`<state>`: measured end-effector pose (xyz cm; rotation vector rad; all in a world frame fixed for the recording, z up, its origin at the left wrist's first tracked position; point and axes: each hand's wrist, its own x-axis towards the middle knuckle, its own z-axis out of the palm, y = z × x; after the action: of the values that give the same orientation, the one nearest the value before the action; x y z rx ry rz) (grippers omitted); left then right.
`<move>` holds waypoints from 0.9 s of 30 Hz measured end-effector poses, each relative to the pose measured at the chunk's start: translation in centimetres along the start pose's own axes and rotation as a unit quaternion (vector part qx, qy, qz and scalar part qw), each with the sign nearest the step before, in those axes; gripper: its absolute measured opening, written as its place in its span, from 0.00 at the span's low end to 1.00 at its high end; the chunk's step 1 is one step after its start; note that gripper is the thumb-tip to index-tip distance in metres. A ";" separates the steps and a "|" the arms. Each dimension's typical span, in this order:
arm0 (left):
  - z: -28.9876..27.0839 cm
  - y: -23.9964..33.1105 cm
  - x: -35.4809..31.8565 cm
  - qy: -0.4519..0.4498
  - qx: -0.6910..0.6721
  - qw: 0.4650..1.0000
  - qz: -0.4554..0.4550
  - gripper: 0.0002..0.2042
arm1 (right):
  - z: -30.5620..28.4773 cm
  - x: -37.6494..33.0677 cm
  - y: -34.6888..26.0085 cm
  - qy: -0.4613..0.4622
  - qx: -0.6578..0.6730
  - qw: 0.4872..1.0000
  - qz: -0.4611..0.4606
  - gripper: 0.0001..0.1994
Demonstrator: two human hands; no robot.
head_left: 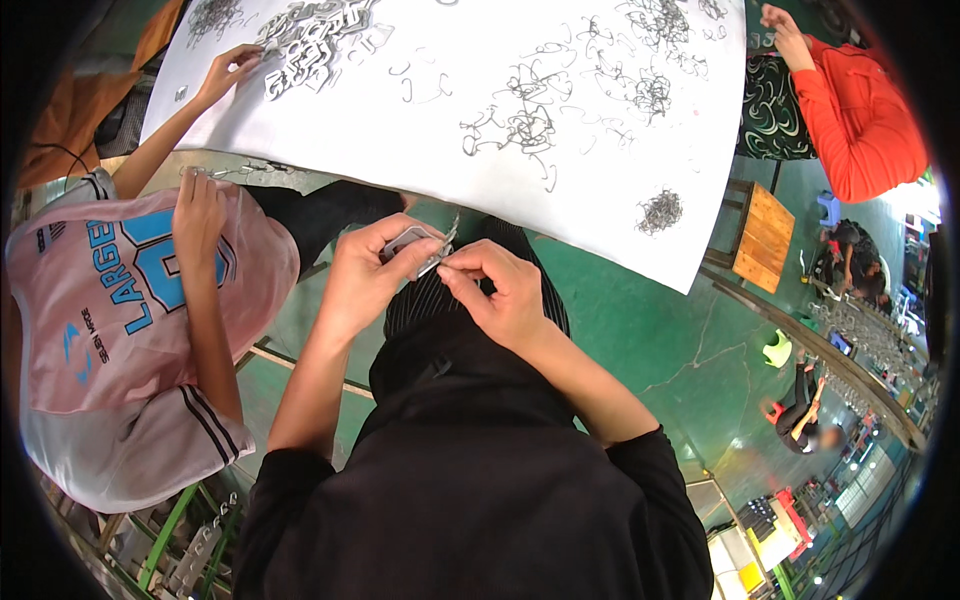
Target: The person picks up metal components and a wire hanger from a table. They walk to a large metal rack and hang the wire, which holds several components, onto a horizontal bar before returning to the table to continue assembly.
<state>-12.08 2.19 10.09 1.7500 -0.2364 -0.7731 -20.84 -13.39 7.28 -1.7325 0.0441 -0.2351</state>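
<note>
A white-covered table (330, 140) is stretching across twelve o'clock in the head view, carrying pale metal pieces (310, 50) toward eleven and dark wire hooks (530, 125) toward one. Centrally, my left grip (362, 268) is clamping a grey metal piece (405, 240); my right grip (505, 295) is sitting at its four-o'clock edge, and I cannot tell whether it's pinching anything.

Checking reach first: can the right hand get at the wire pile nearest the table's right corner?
Probably yes, with a stretch: the right hand is at the silvery piece, but nothing visible blocks the wire pile.
</note>
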 end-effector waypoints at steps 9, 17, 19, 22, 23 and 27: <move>1.1 2.0 -0.8 0.018 0.147 0.980 0.131 0.08 | -0.1 -0.2 -0.1 0.026 -0.009 1.000 0.007 0.04; 2.7 2.1 -0.7 0.087 0.175 0.972 0.128 0.08 | -4.5 1.2 2.6 0.053 -0.165 0.984 0.033 0.14; 3.0 1.9 -0.8 0.093 0.175 0.973 0.121 0.08 | -7.7 2.9 6.2 0.136 -0.269 0.949 0.094 0.19; 3.4 1.9 -0.8 0.088 0.176 0.974 0.114 0.08 | -12.7 4.4 12.2 0.198 -0.448 0.835 0.249 0.23; 3.5 1.9 -0.8 0.086 0.180 0.974 0.107 0.09 | -13.1 4.7 12.4 0.173 -0.453 0.830 0.277 0.24; 4.2 1.4 -0.6 0.084 0.174 0.976 0.099 0.09 | -13.5 5.6 12.4 0.102 -0.432 0.844 0.300 0.25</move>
<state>-14.73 -1.26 11.00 2.0725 -0.4454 -0.4538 -16.55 -29.61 -1.97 -2.4673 0.9681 0.0985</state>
